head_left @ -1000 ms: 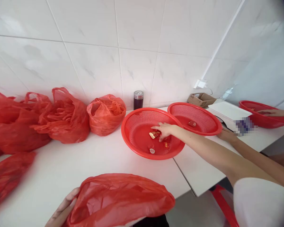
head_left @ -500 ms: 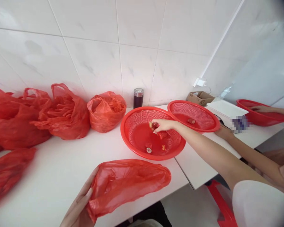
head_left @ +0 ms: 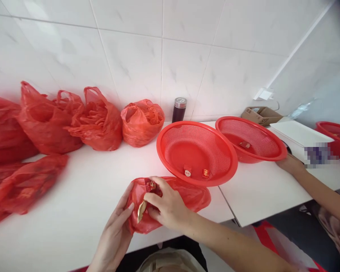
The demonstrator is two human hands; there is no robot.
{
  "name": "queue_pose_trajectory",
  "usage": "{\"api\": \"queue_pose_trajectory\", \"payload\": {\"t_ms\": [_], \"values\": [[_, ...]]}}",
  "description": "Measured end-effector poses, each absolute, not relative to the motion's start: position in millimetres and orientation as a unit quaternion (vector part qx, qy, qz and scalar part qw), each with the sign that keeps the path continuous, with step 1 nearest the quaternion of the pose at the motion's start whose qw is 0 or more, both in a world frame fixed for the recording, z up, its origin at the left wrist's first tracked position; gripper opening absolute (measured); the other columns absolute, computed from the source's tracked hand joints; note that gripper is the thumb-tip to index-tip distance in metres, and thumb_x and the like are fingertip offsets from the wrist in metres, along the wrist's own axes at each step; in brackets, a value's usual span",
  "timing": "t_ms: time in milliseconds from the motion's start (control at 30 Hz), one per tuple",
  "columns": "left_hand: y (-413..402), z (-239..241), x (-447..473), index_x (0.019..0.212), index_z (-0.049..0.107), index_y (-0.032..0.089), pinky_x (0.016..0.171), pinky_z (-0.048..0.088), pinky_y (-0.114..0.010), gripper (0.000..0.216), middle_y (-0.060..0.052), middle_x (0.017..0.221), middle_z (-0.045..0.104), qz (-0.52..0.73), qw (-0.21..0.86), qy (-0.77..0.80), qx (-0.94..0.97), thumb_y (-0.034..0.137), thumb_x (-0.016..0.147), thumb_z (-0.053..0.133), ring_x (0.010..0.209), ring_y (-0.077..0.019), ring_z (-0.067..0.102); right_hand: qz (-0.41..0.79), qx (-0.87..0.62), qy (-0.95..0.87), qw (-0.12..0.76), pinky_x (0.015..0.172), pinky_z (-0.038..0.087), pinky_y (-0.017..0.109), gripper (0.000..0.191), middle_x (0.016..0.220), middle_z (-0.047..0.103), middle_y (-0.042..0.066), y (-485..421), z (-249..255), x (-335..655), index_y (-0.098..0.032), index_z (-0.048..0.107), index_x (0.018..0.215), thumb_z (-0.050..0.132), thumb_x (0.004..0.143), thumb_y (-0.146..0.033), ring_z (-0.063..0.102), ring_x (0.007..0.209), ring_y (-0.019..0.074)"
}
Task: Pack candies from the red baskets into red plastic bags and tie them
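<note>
1. Clamped in left hand (head_left: 116, 226): left end of red bag (head_left: 192, 196), on near worktop (head_left: 87, 189) edge.
2. Pinched in right hand (head_left: 167, 206): wrapped packets (head_left: 142, 211) at bag mouth.
3. Just beyond bag: red basket (head_left: 164, 158).

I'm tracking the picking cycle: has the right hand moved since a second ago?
Yes. The right hand has left the near red basket and come back toward the person, to the red bag, gripping wrapped pieces.
</note>
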State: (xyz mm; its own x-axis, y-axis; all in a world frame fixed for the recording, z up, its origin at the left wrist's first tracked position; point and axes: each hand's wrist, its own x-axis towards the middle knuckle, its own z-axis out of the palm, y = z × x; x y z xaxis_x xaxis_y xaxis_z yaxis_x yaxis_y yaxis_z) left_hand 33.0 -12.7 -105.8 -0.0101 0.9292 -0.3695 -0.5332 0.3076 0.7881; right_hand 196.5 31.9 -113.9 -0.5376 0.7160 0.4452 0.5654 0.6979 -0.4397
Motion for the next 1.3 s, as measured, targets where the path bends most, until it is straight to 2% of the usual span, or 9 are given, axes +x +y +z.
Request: {"api": "queue_pose_trajectory", "payload": {"t_ms": [200,400,533,667,833,933,1067,1167,1300], "values": [[-17,-116,22,0.135,0.054,0.033,0.115,0.028,-0.038,0.053,0.0,0.142,0.053,0.498,0.43,0.599,0.456,0.036,0.083,0.062,0.138,-0.0242,0.038,0.117,-0.287,-0.947,0.086,0.071,0.052,0.033,0.043,0.134,0.045,0.01,47,-114,206,-0.031,0.053,0.124,0.062,0.083,-0.031,0.054,0.108,0.0259],[-24,-92,-5,0.135,0.054,0.032,0.093,0.049,-0.032,0.05,0.0,0.136,0.058,0.483,0.253,0.697,0.467,0.044,0.087,0.052,0.118,-0.024,0.056,0.123,-0.368,-0.921,-0.027,0.085,0.049,0.045,0.039,0.128,0.054,0.013,56,-97,207,-0.024,0.061,0.121,0.062,0.083,-0.024,0.053,0.11,0.0316],[-31,-86,-17,0.135,0.054,0.032,0.056,0.053,-0.026,0.059,-0.002,0.125,0.065,0.447,0.268,0.706,0.479,0.049,0.079,0.06,0.077,-0.019,0.065,0.187,-0.344,-0.92,0.026,0.096,0.045,0.045,0.048,0.141,0.047,0.011,49,-58,223,-0.026,0.054,0.132,0.063,0.085,-0.033,0.047,0.123,0.0319],[-35,-93,-20,0.135,0.052,0.032,0.058,0.052,-0.025,0.065,-0.002,0.128,0.062,0.426,0.287,0.712,0.48,0.053,0.075,0.064,0.073,-0.0169,0.062,0.246,-0.379,-0.881,0.142,0.098,0.043,0.033,0.045,0.135,0.053,0.004,76,-8,263,-0.033,0.044,0.138,0.049,0.094,-0.044,0.054,0.117,0.0194],[-42,-94,-13,0.14,0.043,0.036,0.058,0.054,-0.024,0.073,-0.002,0.135,0.056,0.47,0.347,0.694,0.42,0.057,0.073,0.066,0.083,-0.0194,0.063,0.194,-0.657,-0.717,-0.129,0.086,0.046,0.046,0.091,0.143,0.037,0.024,137,-26,315,-0.02,0.028,0.149,0.057,0.077,-0.067,0.057,0.111,0.0372],[-45,-90,-3,0.138,0.045,0.037,0.063,0.057,-0.024,0.071,-0.001,0.134,0.057,0.496,0.372,0.68,0.391,0.058,0.073,0.066,0.098,-0.0237,0.065,0.214,-0.652,-0.707,-0.173,0.08,0.047,0.045,0.103,0.139,0.038,0.027,145,-54,320,-0.017,0.025,0.15,0.06,0.069,-0.072,0.058,0.107,0.0391],[-44,-84,7,0.136,0.048,0.034,0.076,0.058,-0.027,0.069,-0.002,0.139,0.054,0.491,0.359,0.691,0.39,0.057,0.074,0.066,0.116,-0.0279,0.058,0.232,-0.574,-0.765,-0.177,0.066,0.046,0.032,0.076,0.138,0.04,0.017,136,-69,302,-0.032,0.038,0.142,0.065,0.074,-0.053,0.063,0.088,0.0255],[-43,-84,6,0.139,0.045,0.034,0.071,0.058,-0.026,0.072,-0.003,0.137,0.055,0.488,0.359,0.694,0.389,0.058,0.074,0.065,0.114,-0.0284,0.059,0.226,-0.5,-0.813,-0.194,0.059,0.04,0.027,0.04,0.121,0.053,0.014,139,-66,297,-0.025,0.059,0.118,0.06,0.077,-0.029,0.062,0.078,0.0202],[-44,-91,0,0.139,0.044,0.034,0.062,0.055,-0.02,0.074,-0.004,0.131,0.059,0.502,0.363,0.69,0.372,0.058,0.072,0.068,0.107,-0.0256,0.062,0.213,-0.491,-0.825,-0.18,0.061,0.038,0.025,0.021,0.098,0.062,0.007,156,-54,314,-0.021,0.062,0.099,0.055,0.079,-0.022,0.06,0.083,0.0192]]}}
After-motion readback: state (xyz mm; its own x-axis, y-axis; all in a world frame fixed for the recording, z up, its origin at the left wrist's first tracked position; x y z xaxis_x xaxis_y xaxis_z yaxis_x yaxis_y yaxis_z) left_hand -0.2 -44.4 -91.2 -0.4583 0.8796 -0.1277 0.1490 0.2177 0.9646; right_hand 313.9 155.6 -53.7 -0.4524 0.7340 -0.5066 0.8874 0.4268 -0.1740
